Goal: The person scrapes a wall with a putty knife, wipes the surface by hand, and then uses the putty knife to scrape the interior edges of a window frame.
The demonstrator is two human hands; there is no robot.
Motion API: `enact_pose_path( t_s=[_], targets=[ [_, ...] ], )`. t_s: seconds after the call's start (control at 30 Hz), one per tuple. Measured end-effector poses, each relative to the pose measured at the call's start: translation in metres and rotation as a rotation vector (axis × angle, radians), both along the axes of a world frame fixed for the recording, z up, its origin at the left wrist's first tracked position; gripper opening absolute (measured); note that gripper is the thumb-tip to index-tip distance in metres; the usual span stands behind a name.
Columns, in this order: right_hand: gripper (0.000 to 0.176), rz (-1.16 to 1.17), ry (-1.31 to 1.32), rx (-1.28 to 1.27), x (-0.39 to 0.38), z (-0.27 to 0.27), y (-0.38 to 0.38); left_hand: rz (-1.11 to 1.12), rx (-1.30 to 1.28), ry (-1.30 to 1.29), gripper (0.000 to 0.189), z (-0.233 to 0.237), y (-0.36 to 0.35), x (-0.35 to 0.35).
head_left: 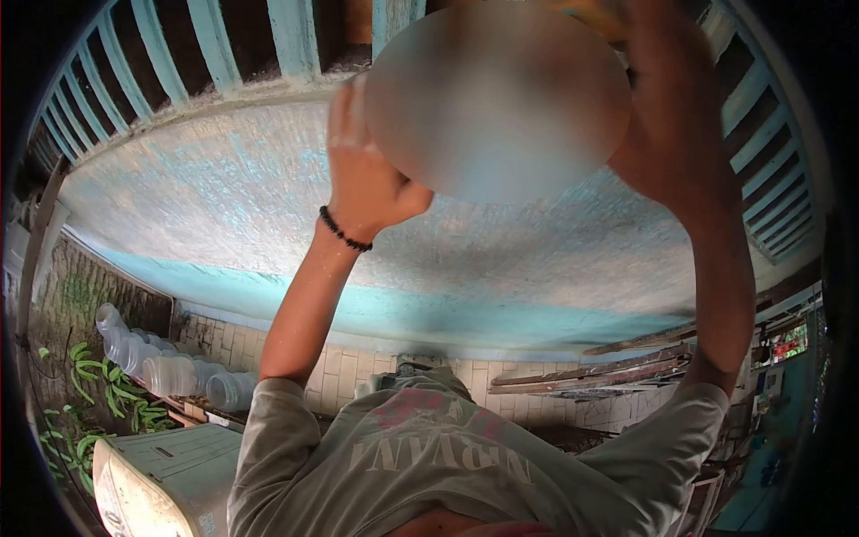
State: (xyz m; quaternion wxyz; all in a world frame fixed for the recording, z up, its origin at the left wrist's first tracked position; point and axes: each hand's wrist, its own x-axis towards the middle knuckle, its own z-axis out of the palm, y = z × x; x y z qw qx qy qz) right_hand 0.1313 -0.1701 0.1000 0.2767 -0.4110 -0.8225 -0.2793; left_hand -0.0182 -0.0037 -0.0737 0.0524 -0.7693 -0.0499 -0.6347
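Both of my arms reach up in front of a painted wall. A large blurred oval (497, 103) covers the space between my hands and hides whatever is there. My left hand (371, 174), with a dark beaded bracelet (343, 230) at the wrist, is at the oval's left edge. Its fingers point up and are partly hidden; the thumb is bent toward the oval. My right hand (667, 125) is raised at the oval's right side, smeared and dark, its fingers not clear. A yellowish-orange patch (598, 12) shows near it at the top, too blurred to name.
The wall (215, 179) has worn turquoise paint, with turquoise balusters (210, 45) above. Clear plastic containers (170, 369) lie at lower left beside green plants (112, 385) and a pale bin-like box (170, 474). Long wooden strips (591, 371) lie at right on the tiled floor (340, 367).
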Motion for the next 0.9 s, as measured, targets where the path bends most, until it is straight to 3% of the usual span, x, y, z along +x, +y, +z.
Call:
enact_pose_path(
  t_s=[0.07,0.13,0.2,0.33,0.43,0.57,0.6,0.73,0.9],
  targets=[
    [0.029,-0.002,0.008,0.168,0.012,0.003,-0.008,0.03,0.036,0.125,0.067,0.0,-0.001,0.016],
    [0.029,-0.091,0.096,0.154,0.023,-0.006,-0.032,0.121,0.06,0.219,0.072,-0.006,-0.008,0.029],
    [0.029,-0.027,0.148,0.184,0.031,-0.023,-0.044,0.193,0.038,0.277,0.077,-0.012,-0.015,0.039],
    [0.031,0.025,0.315,0.158,0.029,-0.064,-0.068,0.276,-0.008,0.27,0.073,-0.012,-0.029,0.023],
    [0.032,-0.001,0.533,0.2,0.023,-0.102,-0.087,0.19,-0.024,0.328,0.065,0.005,-0.03,-0.001],
    [0.038,0.027,0.84,0.291,0.026,-0.154,-0.099,0.079,0.036,0.132,0.06,0.023,-0.015,-0.003],
    [0.037,0.014,0.901,0.314,0.027,-0.167,-0.098,0.055,0.014,0.169,0.064,0.026,-0.014,0.001],
    [0.034,-0.03,1.127,0.35,0.025,-0.216,-0.094,0.35,0.097,0.439,0.071,0.021,-0.016,0.017],
    [0.033,-0.011,1.303,0.317,0.032,-0.258,-0.093,0.243,0.061,0.488,0.061,0.021,-0.025,-0.01]
  ],
)
